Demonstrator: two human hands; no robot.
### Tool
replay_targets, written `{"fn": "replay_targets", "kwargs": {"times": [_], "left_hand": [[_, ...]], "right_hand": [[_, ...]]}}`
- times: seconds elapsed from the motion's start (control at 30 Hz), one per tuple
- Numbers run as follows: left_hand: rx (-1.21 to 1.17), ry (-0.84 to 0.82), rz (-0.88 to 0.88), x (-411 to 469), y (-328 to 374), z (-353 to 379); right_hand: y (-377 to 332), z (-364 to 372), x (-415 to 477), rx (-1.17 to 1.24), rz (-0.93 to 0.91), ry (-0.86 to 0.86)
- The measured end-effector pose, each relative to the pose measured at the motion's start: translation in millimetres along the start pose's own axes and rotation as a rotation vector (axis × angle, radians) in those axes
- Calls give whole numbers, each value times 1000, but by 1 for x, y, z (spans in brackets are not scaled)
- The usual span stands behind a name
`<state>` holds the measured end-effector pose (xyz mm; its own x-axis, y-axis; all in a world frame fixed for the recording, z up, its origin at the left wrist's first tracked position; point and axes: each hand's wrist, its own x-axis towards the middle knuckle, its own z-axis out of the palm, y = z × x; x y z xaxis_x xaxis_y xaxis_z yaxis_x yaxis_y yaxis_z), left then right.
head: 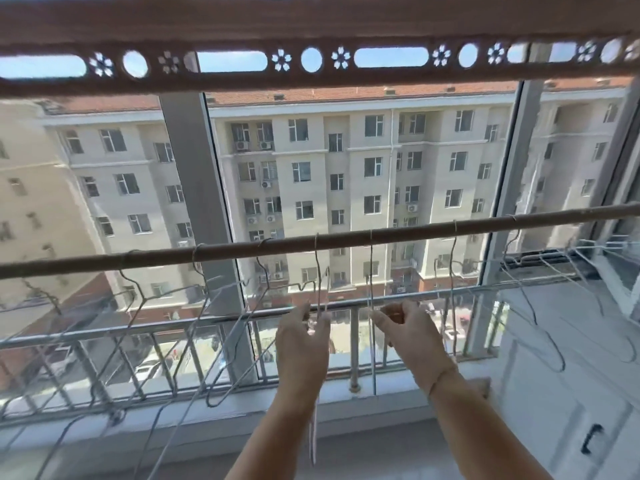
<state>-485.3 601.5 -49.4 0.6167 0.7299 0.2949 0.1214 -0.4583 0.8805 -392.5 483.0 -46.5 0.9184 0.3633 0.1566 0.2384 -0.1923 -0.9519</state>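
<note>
A brown clothes rail [346, 240] runs across the window, and several thin wire hangers hang from it. My left hand [303, 344] reaches up and grips one wire hanger [317, 271] seen edge-on, just below its hook. My right hand [410, 336] pinches the neighbouring wire hanger [371, 271], also edge-on, with thumb and fingers at the same height. Both forearms rise from the bottom of the view. More empty hangers [221, 341] hang tilted to the left, and others [540, 306] to the right.
A perforated brown drying-rack bar [311, 60] spans the top. Behind the hangers stand the window glass, a grey window post [204, 202] and a metal guard railing [173, 341]. A white sill [381, 382] lies below, with a white cabinet [571, 393] at the right.
</note>
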Motion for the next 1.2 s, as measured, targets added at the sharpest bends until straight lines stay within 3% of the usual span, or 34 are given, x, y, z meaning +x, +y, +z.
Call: {"fn": "replay_targets", "kwargs": {"times": [0.2,0.47,0.9,1.2], "left_hand": [[-59,-33,-73,4,-7,2],[-59,-41,-80,13,-8,3],[-113,-54,-92,18,-3,2],[-81,34,-73,21,-6,11]], "right_hand": [[0,7,3,110,41,-99],[-4,11,12,266,57,-89],[2,-3,26,269,59,6],[6,-11,26,206,61,-3]]}}
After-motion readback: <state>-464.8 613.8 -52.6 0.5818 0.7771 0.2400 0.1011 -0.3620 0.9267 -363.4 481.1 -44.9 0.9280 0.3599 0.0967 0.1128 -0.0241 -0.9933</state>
